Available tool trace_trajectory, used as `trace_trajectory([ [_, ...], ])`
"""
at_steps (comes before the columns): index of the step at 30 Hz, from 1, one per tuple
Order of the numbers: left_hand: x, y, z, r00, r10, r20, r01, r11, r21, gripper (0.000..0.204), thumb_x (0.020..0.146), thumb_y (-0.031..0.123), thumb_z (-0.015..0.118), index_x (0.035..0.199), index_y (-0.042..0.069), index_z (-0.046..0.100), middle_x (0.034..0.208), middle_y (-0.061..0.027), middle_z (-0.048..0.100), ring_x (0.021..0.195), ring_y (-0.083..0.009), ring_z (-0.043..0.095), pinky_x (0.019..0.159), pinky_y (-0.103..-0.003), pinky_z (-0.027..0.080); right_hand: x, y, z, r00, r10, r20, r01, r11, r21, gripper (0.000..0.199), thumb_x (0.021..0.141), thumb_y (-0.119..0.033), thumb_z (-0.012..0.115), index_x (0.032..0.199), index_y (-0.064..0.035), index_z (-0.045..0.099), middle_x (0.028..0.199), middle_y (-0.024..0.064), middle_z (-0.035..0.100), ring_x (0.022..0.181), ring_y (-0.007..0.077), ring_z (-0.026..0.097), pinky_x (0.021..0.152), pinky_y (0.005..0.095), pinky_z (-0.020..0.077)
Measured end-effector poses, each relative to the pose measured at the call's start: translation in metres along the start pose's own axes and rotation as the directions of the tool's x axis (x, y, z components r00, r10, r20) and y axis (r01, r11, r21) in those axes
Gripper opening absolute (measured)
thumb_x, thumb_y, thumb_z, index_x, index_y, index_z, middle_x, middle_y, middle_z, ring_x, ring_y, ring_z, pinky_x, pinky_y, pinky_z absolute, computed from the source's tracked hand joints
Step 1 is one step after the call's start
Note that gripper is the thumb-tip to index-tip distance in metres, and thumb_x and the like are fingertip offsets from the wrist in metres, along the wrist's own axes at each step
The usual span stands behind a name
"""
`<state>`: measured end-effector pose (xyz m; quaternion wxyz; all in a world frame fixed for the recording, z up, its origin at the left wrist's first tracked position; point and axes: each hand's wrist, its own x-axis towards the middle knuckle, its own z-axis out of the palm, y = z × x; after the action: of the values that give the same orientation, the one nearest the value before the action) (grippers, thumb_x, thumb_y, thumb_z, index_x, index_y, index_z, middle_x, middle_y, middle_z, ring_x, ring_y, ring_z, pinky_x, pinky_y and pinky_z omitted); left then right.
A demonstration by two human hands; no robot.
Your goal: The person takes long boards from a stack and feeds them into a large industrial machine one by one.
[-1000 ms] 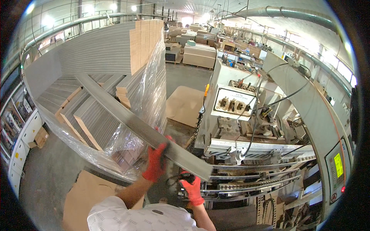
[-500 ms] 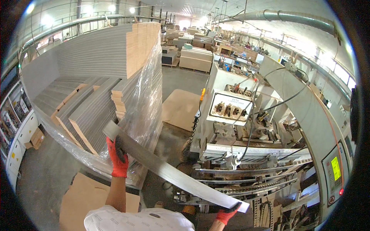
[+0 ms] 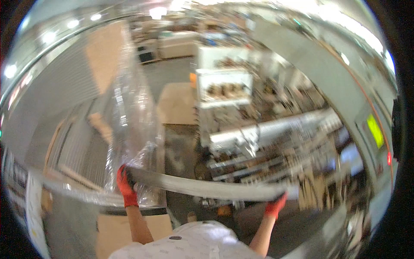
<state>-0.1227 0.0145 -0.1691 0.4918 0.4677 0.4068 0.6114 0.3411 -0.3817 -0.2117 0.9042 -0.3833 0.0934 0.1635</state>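
Observation:
A long grey panel strip [image 3: 202,187] lies nearly level in front of me, blurred by motion. My left hand [image 3: 126,185], in a red glove, grips its left end. My right hand [image 3: 276,204], also in a red glove, holds its right end. Just left of my left hand stands a pallet of stacked grey panels [image 3: 64,125] wrapped in clear plastic film [image 3: 131,116].
A large grey machine [image 3: 267,129] with rollers and cables fills the right side. A brown board [image 3: 177,103] lies on the floor behind it. Cardboard [image 3: 116,228] lies on the floor by my left arm. A yellow-green panel [image 3: 374,129] sits far right.
The strip has swung from a steep slant off the stack to nearly level. My hands have moved apart to its two ends. The view has turned and blurred.

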Motion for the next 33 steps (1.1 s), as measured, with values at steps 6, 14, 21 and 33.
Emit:
trace_trajectory([
  [6,-0.027,-0.061,-0.028,0.934,-0.356,-0.028,0.347,0.923,-0.166,0.045,0.099,0.036,0.055,0.134,0.007,0.058,0.123,-0.0027,0.063,0.109,-0.0202,0.060,0.097,-0.039,0.047,0.045,0.083,0.022,0.987,-0.141,-0.071,0.089,0.868,-0.489,0.034,0.092,-0.029,0.067,0.113,-0.0034,0.057,0.101,0.0062,0.064,0.094,0.0169,0.059,0.082,0.0354,0.0480],
  [14,-0.039,-0.118,-0.039,0.881,-0.449,0.149,0.472,0.809,-0.350,0.040,0.097,0.035,0.059,0.132,0.015,0.059,0.123,-0.0035,0.063,0.109,-0.0212,0.060,0.092,-0.036,0.049,0.084,0.152,0.069,0.964,-0.234,0.125,0.244,0.603,-0.760,0.041,0.084,-0.010,0.064,0.120,0.0002,0.049,0.112,0.0191,0.065,0.101,0.0310,0.064,0.087,0.0375,0.0494],
  [21,-0.025,-0.137,-0.020,0.886,-0.448,0.122,0.464,0.841,-0.279,0.042,0.094,0.042,0.061,0.127,0.016,0.060,0.120,-0.0040,0.064,0.103,-0.0198,0.060,0.086,-0.033,0.049,0.116,0.186,0.094,0.907,-0.180,0.381,0.421,0.416,-0.806,0.053,0.080,-0.016,0.060,0.127,0.0022,0.044,0.110,0.0329,0.062,0.107,0.0504,0.057,0.091,0.0511,0.0459],
  [33,-0.034,-0.121,0.013,0.856,-0.516,0.048,0.517,0.855,-0.044,0.032,0.095,0.044,0.060,0.106,0.015,0.068,0.084,-0.0005,0.068,0.065,-0.0115,0.057,0.060,-0.029,0.045,0.137,0.174,0.085,0.893,-0.162,0.419,0.439,0.123,-0.890,0.051,0.081,-0.013,0.061,0.124,0.0006,0.038,0.115,0.0318,0.050,0.108,0.0516,0.052,0.091,0.0526,0.0475],
])
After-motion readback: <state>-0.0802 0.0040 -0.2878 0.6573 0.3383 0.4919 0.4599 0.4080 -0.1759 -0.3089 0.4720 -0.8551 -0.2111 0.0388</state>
